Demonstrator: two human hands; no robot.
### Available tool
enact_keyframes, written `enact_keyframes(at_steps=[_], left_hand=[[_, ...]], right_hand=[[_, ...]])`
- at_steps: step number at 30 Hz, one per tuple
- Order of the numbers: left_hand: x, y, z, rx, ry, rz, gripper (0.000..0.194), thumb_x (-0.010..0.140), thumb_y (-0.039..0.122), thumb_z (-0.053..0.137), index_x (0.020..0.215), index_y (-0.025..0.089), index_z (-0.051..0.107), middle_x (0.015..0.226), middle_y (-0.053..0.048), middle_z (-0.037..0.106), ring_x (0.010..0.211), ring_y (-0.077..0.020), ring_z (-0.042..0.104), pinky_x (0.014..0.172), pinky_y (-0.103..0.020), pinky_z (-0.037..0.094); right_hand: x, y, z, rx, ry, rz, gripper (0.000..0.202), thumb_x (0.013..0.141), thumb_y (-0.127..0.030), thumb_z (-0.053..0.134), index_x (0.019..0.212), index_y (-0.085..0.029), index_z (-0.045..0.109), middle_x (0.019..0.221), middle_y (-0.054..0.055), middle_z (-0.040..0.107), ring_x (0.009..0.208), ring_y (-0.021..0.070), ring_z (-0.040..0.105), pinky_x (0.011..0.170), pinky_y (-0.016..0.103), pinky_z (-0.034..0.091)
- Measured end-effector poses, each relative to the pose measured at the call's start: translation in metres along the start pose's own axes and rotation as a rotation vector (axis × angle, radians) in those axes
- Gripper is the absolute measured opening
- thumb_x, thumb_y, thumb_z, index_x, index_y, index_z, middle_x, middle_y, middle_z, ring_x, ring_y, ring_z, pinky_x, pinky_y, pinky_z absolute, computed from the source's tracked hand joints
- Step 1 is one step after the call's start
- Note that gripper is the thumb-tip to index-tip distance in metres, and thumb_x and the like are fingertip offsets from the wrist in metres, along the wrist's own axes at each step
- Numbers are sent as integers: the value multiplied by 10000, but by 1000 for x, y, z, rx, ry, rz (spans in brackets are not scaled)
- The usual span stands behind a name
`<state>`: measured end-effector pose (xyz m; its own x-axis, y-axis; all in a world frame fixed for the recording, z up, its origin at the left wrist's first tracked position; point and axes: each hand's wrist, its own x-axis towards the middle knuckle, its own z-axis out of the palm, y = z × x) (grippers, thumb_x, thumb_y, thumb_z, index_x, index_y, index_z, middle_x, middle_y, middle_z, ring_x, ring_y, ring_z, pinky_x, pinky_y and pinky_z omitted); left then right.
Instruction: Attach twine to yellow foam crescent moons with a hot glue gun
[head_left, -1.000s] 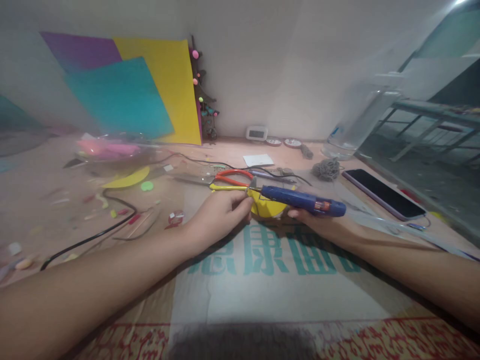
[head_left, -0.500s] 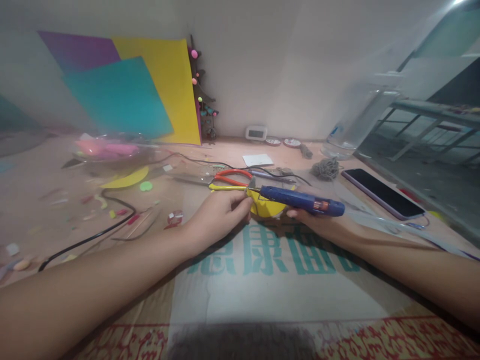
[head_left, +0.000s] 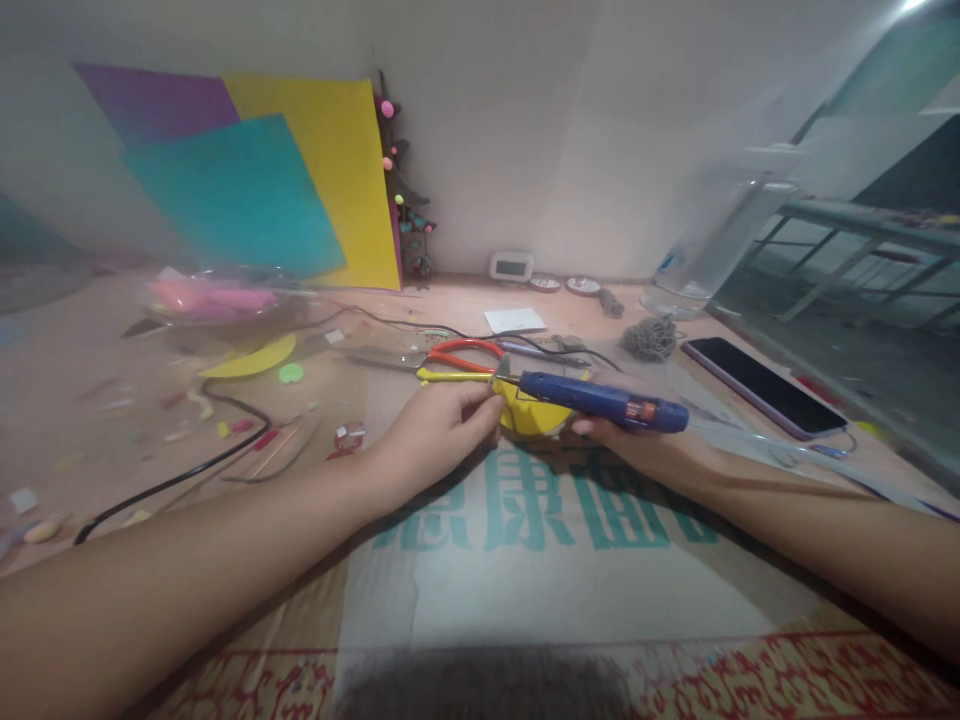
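My right hand (head_left: 626, 432) is closed around a blue hot glue gun (head_left: 600, 396), whose nozzle points left. The nozzle tip meets, or nearly meets, a small grey piece (head_left: 503, 367) at the fingertips of my left hand (head_left: 450, 420). Those fingers are pinched together on the grey piece, and its kind is not clear. Below the glue gun, between my hands, lies a yellow rounded piece (head_left: 536, 415), partly covered by the gun. Just behind my left hand, scissors (head_left: 466, 352) with red-orange and yellow handles lie on the table.
A phone (head_left: 765, 385) and a grey yarn bundle (head_left: 651, 338) lie at the right, near a clear bottle (head_left: 694, 240). A black cord (head_left: 180, 475) crosses the scraps at left. Coloured sheets (head_left: 232, 200) lean on the wall. A small white digital display (head_left: 511, 267) stands behind.
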<state>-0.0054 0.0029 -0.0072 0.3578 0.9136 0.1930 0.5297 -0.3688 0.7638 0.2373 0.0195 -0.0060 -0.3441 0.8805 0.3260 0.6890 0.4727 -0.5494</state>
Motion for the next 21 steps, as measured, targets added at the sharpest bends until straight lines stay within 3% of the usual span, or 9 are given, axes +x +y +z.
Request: enact_keyframes(at_steps=[15, 21], left_hand=[[1, -1, 1, -13, 6, 4, 349, 951, 321, 437, 697, 178, 627, 650, 39, 648, 587, -113, 559, 617, -229, 389], [1, 0, 0, -25, 4, -3, 345, 954, 323, 434, 703, 179, 623, 651, 41, 655, 578, -111, 566, 615, -227, 397]], right_hand=[[1, -12, -1, 42, 12, 146, 259, 734, -506, 633, 708, -251, 595, 683, 20, 642, 647, 224, 606, 579, 336, 481], [-1, -8, 0, 36, 43, 120, 267, 721, -522, 654, 744, -259, 619, 688, 17, 652, 629, 225, 613, 577, 343, 498]])
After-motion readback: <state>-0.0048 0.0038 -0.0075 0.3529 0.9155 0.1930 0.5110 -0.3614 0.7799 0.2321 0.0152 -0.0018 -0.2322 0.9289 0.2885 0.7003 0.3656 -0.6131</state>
